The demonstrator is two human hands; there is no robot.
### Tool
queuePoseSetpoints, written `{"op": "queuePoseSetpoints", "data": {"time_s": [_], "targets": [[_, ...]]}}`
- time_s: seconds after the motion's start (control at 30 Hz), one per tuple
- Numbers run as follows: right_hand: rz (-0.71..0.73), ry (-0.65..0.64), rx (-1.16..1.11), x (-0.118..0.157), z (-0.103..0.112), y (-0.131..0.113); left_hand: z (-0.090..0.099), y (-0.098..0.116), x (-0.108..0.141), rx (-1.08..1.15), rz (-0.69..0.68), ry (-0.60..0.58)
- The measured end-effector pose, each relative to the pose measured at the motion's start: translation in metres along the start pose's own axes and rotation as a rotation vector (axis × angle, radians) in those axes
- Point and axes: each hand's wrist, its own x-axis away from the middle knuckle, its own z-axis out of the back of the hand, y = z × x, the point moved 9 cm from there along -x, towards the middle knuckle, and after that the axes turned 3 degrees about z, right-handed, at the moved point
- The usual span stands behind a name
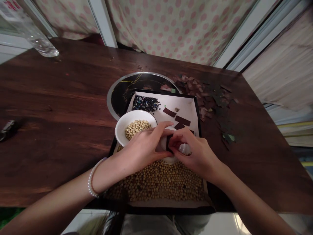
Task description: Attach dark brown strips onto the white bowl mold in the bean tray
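My left hand, with a beaded bracelet at its wrist, curls its thumb and fingers around a pale, translucent object whose kind I cannot make out. Against the object's right side is a dark strip, pinched by the fingers of my right hand. Both hands are over a shallow box. Beneath them lies a second white bowl, mostly hidden. Left of them a white bowl holds pale round beads. More tan beads fill the box's near part.
Black beads and dark paper-like strips lie in the box's far part. Behind is a round dark plate with yellow thread. Dark scraps are heaped at right. A clear bottle stands far left; a small dark object lies left.
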Motion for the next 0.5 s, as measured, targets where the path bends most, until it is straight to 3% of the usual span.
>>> {"op": "queuePoseSetpoints", "data": {"time_s": [0.17, 0.37, 0.5], "targets": [[0.129, -0.02, 0.13, 0.003, 0.001, -0.012, -0.002, 0.0, 0.0, 0.009, -0.023, -0.024], [0.12, -0.06, 0.132, 0.005, 0.0, -0.013, -0.002, -0.001, 0.0, 0.019, -0.012, -0.026], [0.108, 0.003, 0.113, 0.003, 0.003, -0.007, -0.002, 0.0, 0.0, 0.018, -0.013, -0.023]]}}
